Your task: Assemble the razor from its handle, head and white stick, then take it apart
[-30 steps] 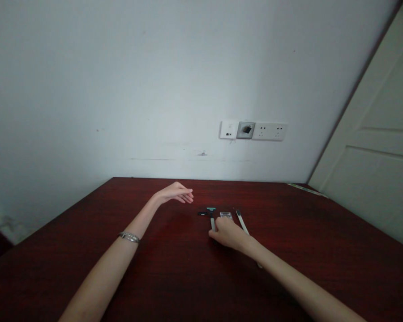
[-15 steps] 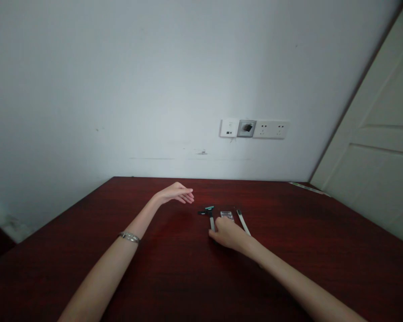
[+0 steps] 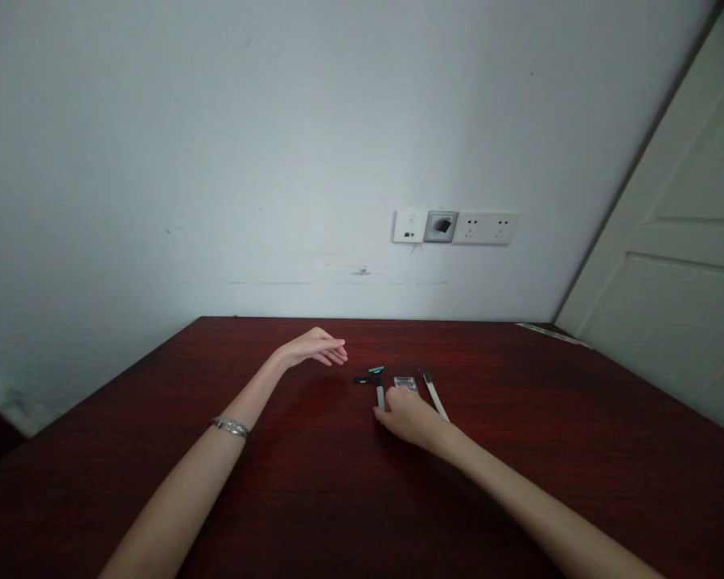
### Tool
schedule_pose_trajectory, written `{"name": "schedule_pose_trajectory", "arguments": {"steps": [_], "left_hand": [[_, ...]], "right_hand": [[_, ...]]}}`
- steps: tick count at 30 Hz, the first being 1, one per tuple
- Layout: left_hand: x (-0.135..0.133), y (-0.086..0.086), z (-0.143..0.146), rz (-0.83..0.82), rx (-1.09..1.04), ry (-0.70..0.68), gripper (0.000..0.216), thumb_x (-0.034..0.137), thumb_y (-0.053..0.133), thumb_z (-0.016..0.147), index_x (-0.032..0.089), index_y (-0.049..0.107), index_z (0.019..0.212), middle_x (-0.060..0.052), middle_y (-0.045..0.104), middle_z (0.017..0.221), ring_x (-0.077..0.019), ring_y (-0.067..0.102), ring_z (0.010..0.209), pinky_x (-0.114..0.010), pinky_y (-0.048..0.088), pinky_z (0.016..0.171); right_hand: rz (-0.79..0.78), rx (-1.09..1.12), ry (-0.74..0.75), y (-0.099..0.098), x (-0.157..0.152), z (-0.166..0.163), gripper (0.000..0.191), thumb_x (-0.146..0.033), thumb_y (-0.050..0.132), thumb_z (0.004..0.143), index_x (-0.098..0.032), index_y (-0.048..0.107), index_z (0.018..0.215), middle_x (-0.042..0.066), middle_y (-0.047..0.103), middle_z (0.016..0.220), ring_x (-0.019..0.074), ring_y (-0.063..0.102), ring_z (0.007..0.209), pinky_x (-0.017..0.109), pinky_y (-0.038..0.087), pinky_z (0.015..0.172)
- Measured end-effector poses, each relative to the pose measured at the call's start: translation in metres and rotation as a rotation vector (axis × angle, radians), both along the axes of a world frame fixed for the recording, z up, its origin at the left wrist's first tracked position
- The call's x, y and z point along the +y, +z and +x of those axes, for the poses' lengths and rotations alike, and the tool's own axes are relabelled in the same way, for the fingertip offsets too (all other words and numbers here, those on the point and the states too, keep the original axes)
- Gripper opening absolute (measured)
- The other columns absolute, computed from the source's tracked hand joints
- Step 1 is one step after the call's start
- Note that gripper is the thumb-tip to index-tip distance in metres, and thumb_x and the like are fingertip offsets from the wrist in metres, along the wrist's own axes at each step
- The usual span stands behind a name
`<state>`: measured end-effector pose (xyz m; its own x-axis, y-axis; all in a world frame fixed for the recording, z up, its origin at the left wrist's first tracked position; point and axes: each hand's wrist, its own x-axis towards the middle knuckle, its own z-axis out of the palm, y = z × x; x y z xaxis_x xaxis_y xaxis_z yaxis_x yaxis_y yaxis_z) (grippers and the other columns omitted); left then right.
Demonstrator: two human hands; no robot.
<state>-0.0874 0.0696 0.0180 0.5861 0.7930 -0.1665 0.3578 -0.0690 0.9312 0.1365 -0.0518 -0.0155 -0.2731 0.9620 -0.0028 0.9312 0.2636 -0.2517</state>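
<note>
My right hand (image 3: pixel 407 414) is closed around the lower handle of a razor (image 3: pixel 380 395), whose dark head with a teal strip points away from me. Left of the razor's neck lies a small black piece (image 3: pixel 362 380), too small to name. Just beyond my right knuckles sits a small clear case (image 3: pixel 405 383), partly covered by the hand. A slim white stick with a dark tip, like a toothbrush (image 3: pixel 436 397), lies to its right, its near end hidden by my wrist. My left hand (image 3: pixel 314 347) hovers open over the table, apart from the razor, fingers stretched to the right.
The dark red wooden table (image 3: pixel 314 498) reaches back to a pale wall (image 3: pixel 277 161). Sockets and switches (image 3: pixel 483 228) are set in the wall. A thin flat strip (image 3: pixel 553 334) lies at the table's back right edge, by a white panelled door (image 3: pixel 676 305).
The view has shifted very slightly. My right hand stays on the razor, and my left hand holds almost the same place.
</note>
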Motion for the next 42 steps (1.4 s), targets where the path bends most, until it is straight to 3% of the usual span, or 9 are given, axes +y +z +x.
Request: {"name": "schedule_pose_trajectory", "arguments": {"steps": [23,30,36,42], "left_hand": [[-0.001,0.000,0.004,-0.016,0.035,0.016,0.043,0.049,0.067,0.069,0.009,0.069,0.087,-0.016,0.070,0.091,-0.0240,0.067,0.084,-0.033,0.050,0.076],[-0.002,0.001,0.004,-0.007,0.009,0.004,0.043,0.049,0.066,0.069,0.010,0.070,0.087,-0.016,0.070,0.091,-0.0238,0.067,0.085,-0.033,0.050,0.075],[0.002,0.001,0.008,0.262,0.145,0.069,0.031,0.039,0.065,0.069,0.011,0.071,0.080,-0.013,0.071,0.078,-0.0195,0.066,0.071,-0.027,0.048,0.062],[-0.005,-0.003,0.010,0.578,0.370,-0.030,0.020,0.032,0.066,0.064,0.015,0.072,0.074,-0.005,0.070,0.071,-0.0186,0.062,0.066,-0.025,0.043,0.061]], "right_hand": [[0.031,-0.045,-0.011,0.003,-0.002,-0.001,0.037,-0.035,0.048,0.082,-0.005,0.068,0.086,0.023,0.067,0.091,0.0323,0.065,0.088,0.035,0.048,0.075],[0.051,-0.057,-0.009,0.002,-0.001,0.000,0.042,-0.044,0.049,0.082,-0.008,0.068,0.087,0.020,0.068,0.090,0.0309,0.065,0.087,0.035,0.047,0.074],[0.082,-0.048,-0.125,0.026,0.008,0.018,0.046,-0.050,0.040,0.085,-0.015,0.068,0.079,0.016,0.068,0.088,0.0285,0.065,0.084,0.034,0.045,0.069],[0.107,0.035,-0.157,0.054,0.027,0.049,0.032,-0.042,0.048,0.081,-0.018,0.066,0.069,0.009,0.068,0.077,0.0214,0.064,0.074,0.026,0.038,0.058]]}}
